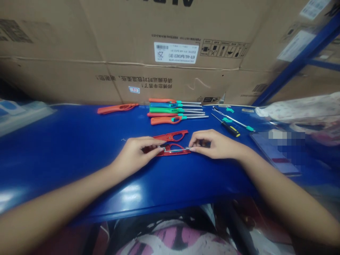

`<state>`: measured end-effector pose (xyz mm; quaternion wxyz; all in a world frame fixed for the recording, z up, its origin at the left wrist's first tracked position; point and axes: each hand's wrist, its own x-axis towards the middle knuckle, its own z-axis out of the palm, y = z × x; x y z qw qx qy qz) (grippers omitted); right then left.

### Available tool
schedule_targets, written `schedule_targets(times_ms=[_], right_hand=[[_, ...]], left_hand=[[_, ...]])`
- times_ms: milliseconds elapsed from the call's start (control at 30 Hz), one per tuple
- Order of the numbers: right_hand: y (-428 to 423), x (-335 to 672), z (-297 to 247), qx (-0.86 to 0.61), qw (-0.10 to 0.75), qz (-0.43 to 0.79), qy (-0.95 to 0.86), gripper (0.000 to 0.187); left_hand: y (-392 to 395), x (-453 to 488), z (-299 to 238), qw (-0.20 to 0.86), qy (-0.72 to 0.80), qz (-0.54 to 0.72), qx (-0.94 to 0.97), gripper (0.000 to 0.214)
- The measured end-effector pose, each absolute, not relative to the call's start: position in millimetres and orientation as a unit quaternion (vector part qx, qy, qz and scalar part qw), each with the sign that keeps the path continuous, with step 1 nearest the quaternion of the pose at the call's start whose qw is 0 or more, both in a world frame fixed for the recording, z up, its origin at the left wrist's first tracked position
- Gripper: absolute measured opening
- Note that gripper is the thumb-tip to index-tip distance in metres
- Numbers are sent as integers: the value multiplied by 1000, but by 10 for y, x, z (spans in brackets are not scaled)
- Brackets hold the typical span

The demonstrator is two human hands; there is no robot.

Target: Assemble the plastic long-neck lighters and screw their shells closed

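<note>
Low over the table, a red half-shell of a stick lighter (178, 153) lies between my hands, with a thin pale wire or tube running along it. My left hand (140, 150) is closed on the shell's left end, thumb below and fingers above; its fingers hide that end. At the right end, my right hand (212, 144) pinches the thin wire between thumb and fingertips. Just behind lies the other red half-shell (170, 136), its loop handle to the right and its left end partly behind my left fingers.
Several assembled stick lighters (166, 120) lie stacked behind my hands. An orange handle piece (117, 108) is at left. To the right are a screwdriver (231, 129), a metal lighter tube (236, 121), small teal pieces (227, 120) and a tablet-like device (278, 159). A large cardboard box (127, 46) stands behind the blue table (79, 141).
</note>
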<state>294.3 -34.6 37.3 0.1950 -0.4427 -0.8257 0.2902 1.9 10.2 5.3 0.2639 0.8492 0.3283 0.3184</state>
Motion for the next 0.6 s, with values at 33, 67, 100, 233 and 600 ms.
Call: schedule_targets(times_ms=[33,67,100,233,600], right_hand=[[-347,2948,374,-440,192,283,-830,14],[-348,2954,376,-436,189,276,-835,13],[-349,2960,378,-432,185,269,-840,12],[-346,2980,384,-424,166,258,-852,12],[-329,2996,375,-432,163,236,-855,7]], left_hand=[[101,21,52,263,327,318,850,21],[100,25,53,263,323,318,851,20],[98,29,55,263,318,318,853,18],[90,46,61,261,306,325,856,17],[88,58,20,255,281,312,871,20]])
